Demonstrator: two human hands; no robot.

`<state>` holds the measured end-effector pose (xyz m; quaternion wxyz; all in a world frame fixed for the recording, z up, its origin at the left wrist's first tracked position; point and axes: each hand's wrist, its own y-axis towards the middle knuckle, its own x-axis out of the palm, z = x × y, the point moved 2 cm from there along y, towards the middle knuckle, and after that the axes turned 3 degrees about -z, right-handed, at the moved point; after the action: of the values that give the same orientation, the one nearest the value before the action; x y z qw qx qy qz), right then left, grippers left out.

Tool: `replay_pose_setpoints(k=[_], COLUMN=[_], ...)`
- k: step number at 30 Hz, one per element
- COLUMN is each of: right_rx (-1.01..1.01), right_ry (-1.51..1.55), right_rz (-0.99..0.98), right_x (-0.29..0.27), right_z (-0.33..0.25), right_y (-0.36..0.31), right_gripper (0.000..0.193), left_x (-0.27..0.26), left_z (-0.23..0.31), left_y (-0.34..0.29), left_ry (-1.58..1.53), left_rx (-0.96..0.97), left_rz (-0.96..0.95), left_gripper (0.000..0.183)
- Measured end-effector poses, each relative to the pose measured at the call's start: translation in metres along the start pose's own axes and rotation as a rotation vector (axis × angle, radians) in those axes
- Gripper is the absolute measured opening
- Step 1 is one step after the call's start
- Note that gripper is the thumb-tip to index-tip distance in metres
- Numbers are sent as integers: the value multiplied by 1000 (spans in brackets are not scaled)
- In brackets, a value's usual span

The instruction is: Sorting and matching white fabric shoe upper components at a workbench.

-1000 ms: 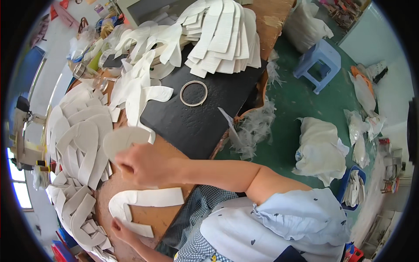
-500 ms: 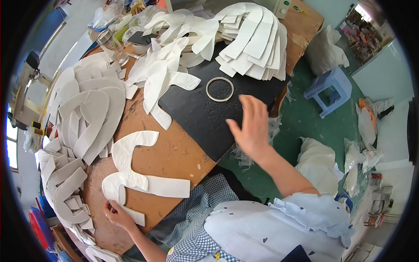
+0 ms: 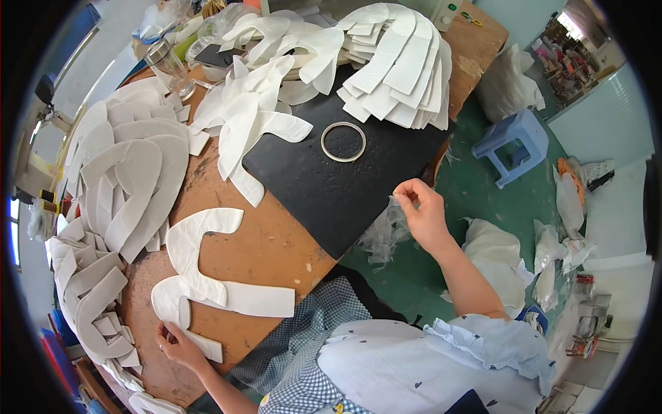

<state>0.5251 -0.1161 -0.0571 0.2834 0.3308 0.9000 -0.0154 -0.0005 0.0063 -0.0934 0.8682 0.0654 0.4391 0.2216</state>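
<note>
On the brown table lies a white U-shaped padded piece (image 3: 172, 300), with a wrinkled white curved piece (image 3: 189, 241) overlapping it. My left hand (image 3: 181, 347) pinches the near-left outer edge of the U-shaped piece between thumb and bent fingers. Above the table's right edge, beside the black mat (image 3: 324, 200), my right hand (image 3: 424, 212) is raised with thumb and fingertips pressed together. Whatever may be between them is too small to make out. Crumpled clear plastic (image 3: 385, 234) hangs just below these fingertips. A metal ring (image 3: 343, 160) lies flat on the mat.
Grey-white U-shaped pieces (image 3: 138, 186) are heaped along the left side. Wrinkled white pieces (image 3: 241, 124) and a fanned white stack (image 3: 396, 69) cover the far side. A glass jar (image 3: 169, 65) stands far left. A blue stool (image 3: 510, 148) and white sacks (image 3: 493, 259) are on the floor.
My right hand has moved from over the mat, right and toward me past its edge, and its spread fingers have closed. My left hand stays at the U-shaped piece. The view has shifted slightly.
</note>
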Motion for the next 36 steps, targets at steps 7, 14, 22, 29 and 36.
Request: replay_pose_setpoints(k=[7,14,22,29,36], right_rx=[39,65,13,-179,-307], right_ry=[-23,-75,-149,-359,-497], right_rz=[-53,-113,-95,-88,-140], right_x=[0,-10,-7,-3,-2], right_z=[-7,-7,-7,-8,-9], right_y=[-4,-6,1,4,6], right_gripper=[3,4,7,6,5], left_x=[-1,-2,0,-1,-1], left_z=[-4,-3,-10,-9,-10], left_y=[1,2,2,2,2], left_ry=[7,-20,-28,11,-8], left_rx=[13,-14,18,6,-9], left_rz=[8,-13,-5,-12,-16], left_gripper=[25,27,27,29,29])
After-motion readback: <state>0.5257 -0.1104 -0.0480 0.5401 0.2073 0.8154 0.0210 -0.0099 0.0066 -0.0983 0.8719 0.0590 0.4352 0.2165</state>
